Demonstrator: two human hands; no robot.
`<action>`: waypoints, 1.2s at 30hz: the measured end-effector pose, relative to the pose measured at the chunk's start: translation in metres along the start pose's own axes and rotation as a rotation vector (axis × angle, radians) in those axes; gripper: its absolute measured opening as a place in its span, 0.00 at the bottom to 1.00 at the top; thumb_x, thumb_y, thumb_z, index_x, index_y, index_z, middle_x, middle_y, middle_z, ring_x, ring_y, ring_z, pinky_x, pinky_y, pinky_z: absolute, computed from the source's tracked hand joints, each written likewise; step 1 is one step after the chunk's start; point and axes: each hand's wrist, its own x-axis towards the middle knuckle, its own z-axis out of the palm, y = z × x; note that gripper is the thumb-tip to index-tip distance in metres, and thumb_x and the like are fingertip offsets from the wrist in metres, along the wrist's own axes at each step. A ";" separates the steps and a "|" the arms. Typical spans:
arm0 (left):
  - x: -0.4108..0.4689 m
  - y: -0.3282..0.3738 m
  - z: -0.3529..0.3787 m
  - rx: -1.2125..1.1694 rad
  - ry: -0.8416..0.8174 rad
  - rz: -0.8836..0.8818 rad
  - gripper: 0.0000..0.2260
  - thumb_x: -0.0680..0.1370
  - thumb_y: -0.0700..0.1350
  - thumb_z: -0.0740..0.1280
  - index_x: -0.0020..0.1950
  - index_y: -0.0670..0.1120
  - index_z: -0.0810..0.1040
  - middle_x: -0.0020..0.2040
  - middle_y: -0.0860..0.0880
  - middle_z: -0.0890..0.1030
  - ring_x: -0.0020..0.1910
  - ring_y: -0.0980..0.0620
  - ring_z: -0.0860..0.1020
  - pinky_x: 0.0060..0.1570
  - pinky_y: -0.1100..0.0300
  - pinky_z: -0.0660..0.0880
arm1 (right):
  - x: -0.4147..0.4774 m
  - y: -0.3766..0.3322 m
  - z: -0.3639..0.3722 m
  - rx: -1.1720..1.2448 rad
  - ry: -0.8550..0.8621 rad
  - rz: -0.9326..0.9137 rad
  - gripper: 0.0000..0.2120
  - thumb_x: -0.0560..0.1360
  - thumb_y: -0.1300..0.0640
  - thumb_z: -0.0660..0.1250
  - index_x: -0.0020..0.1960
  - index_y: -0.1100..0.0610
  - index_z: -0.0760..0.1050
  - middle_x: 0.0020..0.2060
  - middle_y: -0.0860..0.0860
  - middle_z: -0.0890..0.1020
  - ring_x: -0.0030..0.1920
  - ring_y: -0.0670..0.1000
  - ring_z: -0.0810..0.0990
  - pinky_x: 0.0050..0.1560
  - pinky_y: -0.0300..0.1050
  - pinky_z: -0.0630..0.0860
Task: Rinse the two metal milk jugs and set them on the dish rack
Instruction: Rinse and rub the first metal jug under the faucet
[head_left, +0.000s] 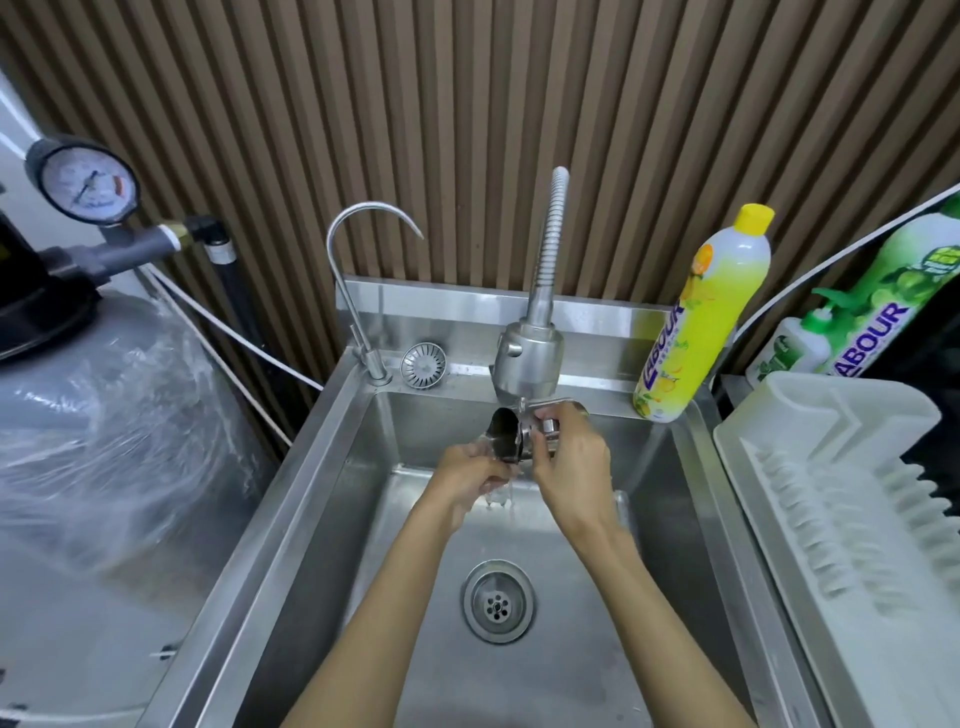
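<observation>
A small metal milk jug (506, 435) is tilted on its side under the spray tap (527, 358), its dark mouth turned left toward me. My right hand (569, 467) grips its body and handle from the right. My left hand (470, 478) is at its lower rim, fingers closed against it. Water runs off the jug and my left hand into the steel sink (322, 519). Only this one jug is in view. The white dish rack (852, 499) stands on the right of the sink with nothing on it.
A drain (498, 601) lies in the basin floor below my hands. A thin gooseneck tap (358, 291) and a strainer plug (423, 365) sit at the back left. A yellow detergent bottle (696, 322) and green bottles (883, 312) stand behind the rack. A wrapped tank (104, 441) fills the left.
</observation>
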 end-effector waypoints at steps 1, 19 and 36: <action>0.003 -0.003 -0.001 -0.026 0.008 -0.020 0.12 0.68 0.27 0.66 0.48 0.39 0.77 0.43 0.42 0.75 0.38 0.49 0.71 0.34 0.63 0.67 | -0.001 0.002 0.003 -0.023 -0.013 -0.005 0.07 0.74 0.66 0.64 0.52 0.62 0.75 0.48 0.58 0.81 0.47 0.59 0.79 0.42 0.44 0.69; 0.003 -0.007 0.011 -0.030 0.009 -0.084 0.12 0.73 0.28 0.59 0.44 0.43 0.76 0.33 0.49 0.75 0.24 0.60 0.69 0.33 0.67 0.66 | 0.010 -0.003 -0.002 -0.094 0.118 -0.312 0.13 0.62 0.77 0.63 0.42 0.64 0.75 0.46 0.61 0.80 0.55 0.61 0.77 0.62 0.64 0.71; -0.028 -0.004 0.024 0.097 0.141 0.408 0.38 0.62 0.38 0.77 0.69 0.51 0.67 0.58 0.52 0.79 0.58 0.54 0.77 0.56 0.60 0.73 | -0.016 0.007 -0.026 0.982 -0.023 0.406 0.10 0.74 0.66 0.67 0.38 0.58 0.68 0.55 0.51 0.83 0.57 0.51 0.81 0.57 0.48 0.74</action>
